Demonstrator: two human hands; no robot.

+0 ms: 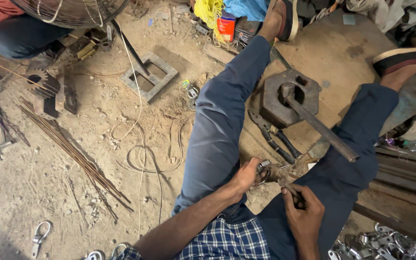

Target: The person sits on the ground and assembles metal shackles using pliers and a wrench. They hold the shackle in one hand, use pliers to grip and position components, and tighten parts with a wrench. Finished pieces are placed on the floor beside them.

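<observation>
Metal clamp (264,171) pinched in left hand (247,176), low between knees, near pliers (274,137). Right hand (302,212) closed round thin tool (289,187), tip at clamp. Judged step: fitting or tightening. Next move needs steady clamp, aligned tip.

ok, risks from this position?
1. Left hand pinches the small metal clasp while the right hand works a thin tool at it, so a slip could jab fingers.
2. The steel bar leaning from the hexagonal block points at the thigh.
3. Pliers lie by the leg and could be kicked or knelt on.
</observation>
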